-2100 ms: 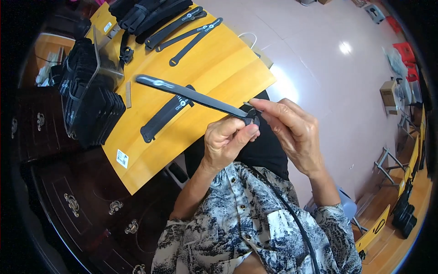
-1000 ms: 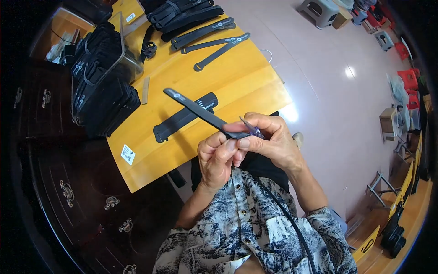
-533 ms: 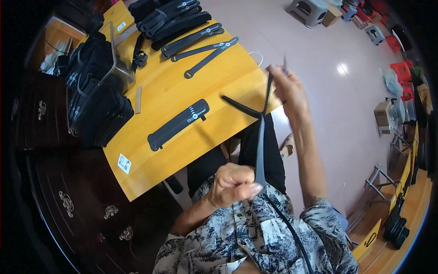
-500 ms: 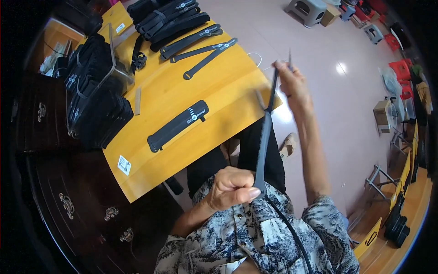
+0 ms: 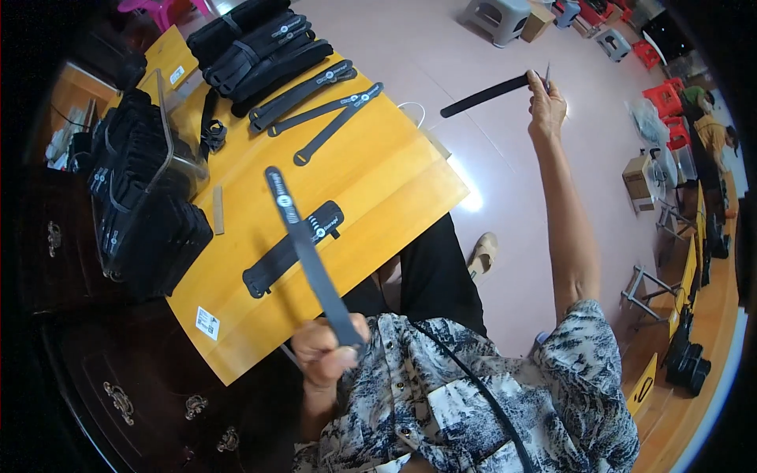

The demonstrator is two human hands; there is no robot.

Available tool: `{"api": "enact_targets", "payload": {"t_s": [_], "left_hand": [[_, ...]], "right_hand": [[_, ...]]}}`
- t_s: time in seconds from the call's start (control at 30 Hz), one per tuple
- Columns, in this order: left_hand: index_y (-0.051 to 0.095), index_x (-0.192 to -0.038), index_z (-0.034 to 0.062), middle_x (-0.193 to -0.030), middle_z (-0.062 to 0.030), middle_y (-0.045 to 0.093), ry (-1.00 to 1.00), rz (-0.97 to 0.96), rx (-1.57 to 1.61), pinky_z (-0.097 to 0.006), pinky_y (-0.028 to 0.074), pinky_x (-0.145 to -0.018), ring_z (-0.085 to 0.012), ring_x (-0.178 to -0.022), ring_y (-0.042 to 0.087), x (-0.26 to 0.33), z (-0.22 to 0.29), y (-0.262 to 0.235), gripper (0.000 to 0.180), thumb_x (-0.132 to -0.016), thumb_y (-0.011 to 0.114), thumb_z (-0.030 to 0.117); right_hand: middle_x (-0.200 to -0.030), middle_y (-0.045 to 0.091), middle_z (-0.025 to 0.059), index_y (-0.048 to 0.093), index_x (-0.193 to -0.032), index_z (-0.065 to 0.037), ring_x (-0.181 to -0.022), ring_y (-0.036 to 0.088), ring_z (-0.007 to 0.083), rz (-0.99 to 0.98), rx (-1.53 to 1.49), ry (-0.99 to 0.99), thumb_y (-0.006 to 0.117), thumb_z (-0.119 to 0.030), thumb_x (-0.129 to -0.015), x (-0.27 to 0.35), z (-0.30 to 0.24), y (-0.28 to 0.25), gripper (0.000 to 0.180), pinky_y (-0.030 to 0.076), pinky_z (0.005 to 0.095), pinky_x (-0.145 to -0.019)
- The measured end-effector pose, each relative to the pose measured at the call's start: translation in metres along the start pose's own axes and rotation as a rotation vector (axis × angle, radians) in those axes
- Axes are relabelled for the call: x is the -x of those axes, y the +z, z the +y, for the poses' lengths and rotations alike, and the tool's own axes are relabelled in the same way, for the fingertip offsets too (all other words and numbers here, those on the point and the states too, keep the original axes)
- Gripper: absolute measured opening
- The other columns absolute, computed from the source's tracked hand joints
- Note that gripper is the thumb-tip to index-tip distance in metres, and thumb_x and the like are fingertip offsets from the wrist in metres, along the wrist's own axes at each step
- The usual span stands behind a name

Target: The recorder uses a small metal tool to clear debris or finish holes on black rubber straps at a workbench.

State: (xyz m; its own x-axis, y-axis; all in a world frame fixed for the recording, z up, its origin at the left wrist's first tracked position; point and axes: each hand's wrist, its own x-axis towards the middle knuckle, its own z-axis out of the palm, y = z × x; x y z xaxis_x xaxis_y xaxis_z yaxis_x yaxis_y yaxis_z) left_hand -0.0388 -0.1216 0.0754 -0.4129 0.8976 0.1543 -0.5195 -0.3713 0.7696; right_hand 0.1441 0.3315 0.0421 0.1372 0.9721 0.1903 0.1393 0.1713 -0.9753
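Note:
My left hand (image 5: 325,351) is closed on the near end of a dark strap (image 5: 319,272) with white print towards its rounded far end. That strap sticks up over the table and partly covers a wider, rounded black fabric piece (image 5: 270,268) lying there. Out to the right, beyond the table edge, my right hand (image 5: 546,110) pinches one end of a second black strap (image 5: 485,96), which points left in the air. From the same fingers a thin pointed metal tool (image 5: 548,72) juts out; its exact kind does not show.
The yellow table (image 5: 394,189) bears two crossed straps (image 5: 339,126), stacked black bundles (image 5: 264,63) and a clear bin (image 5: 167,130) packed with black pieces. Dark drawers (image 5: 150,378) stand at left. A grey stool (image 5: 497,20) is beyond the table, and a wooden bench (image 5: 710,315) at right.
Half a second ago the two straps met between my hands, pulled taut. Now they are apart: my right hand has swung out right, my left hand has moved left with its strap over the table.

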Motion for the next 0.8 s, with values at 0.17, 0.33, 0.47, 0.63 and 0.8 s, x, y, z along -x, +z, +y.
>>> {"api": "enact_targets", "payload": {"t_s": [0.17,0.33,0.47,0.63,0.8], "left_hand": [[0.044,-0.064,0.0041,-0.048,-0.0029,0.041,0.146,0.062,-0.099,-0.03,0.031,-0.04,-0.0142,-0.037,0.038,-0.005,0.004,-0.02,0.022,-0.08,0.059,0.012],[0.045,-0.065,0.0059,-0.048,0.0008,0.037,0.094,0.138,-0.103,-0.029,0.032,-0.043,-0.0132,-0.039,0.037,-0.007,0.003,-0.028,0.026,-0.083,0.059,0.016],[0.045,-0.064,0.0063,-0.049,0.0009,0.038,0.059,0.155,-0.079,-0.029,0.032,-0.043,-0.0133,-0.039,0.037,0.0,-0.002,-0.034,0.026,-0.084,0.058,0.016],[0.042,-0.06,0.0047,-0.051,-0.0046,0.043,0.007,0.269,-0.047,-0.029,0.033,-0.043,-0.0141,-0.044,0.04,0.008,-0.003,-0.038,0.024,-0.08,0.056,0.008],[0.043,-0.06,0.0034,-0.052,-0.0053,0.044,0.019,0.313,-0.057,-0.029,0.034,-0.045,-0.014,-0.045,0.04,0.013,-0.003,-0.044,0.024,-0.08,0.054,0.008]], "right_hand": [[-0.072,0.06,0.0094,0.064,-0.082,-0.006,-0.06,0.058,0.0215,-0.068,0.494,-0.727,0.069,-0.023,-0.085,0.093,-0.037,0.044,0.018,0.043,0.0321,-0.054],[-0.08,0.061,0.0063,0.064,-0.088,-0.009,-0.067,0.064,0.0221,-0.373,0.515,-0.743,0.071,-0.011,-0.078,0.174,-0.032,0.074,0.012,0.05,0.0318,-0.055],[-0.081,0.06,0.0053,0.06,-0.088,-0.009,-0.068,0.064,0.0246,-0.541,0.569,-0.769,0.069,-0.013,-0.08,0.206,-0.033,0.094,0.012,0.051,0.0334,-0.056],[-0.082,0.058,0.0065,0.055,-0.092,-0.009,-0.069,0.063,0.0267,-0.708,0.617,-0.713,0.062,-0.018,-0.086,0.223,-0.025,0.115,0.014,0.051,0.0347,-0.057],[-0.086,0.059,0.0071,0.053,-0.093,-0.009,-0.075,0.064,0.026,-0.754,0.629,-0.693,0.06,-0.017,-0.087,0.239,-0.031,0.133,0.013,0.051,0.035,-0.059]]}}
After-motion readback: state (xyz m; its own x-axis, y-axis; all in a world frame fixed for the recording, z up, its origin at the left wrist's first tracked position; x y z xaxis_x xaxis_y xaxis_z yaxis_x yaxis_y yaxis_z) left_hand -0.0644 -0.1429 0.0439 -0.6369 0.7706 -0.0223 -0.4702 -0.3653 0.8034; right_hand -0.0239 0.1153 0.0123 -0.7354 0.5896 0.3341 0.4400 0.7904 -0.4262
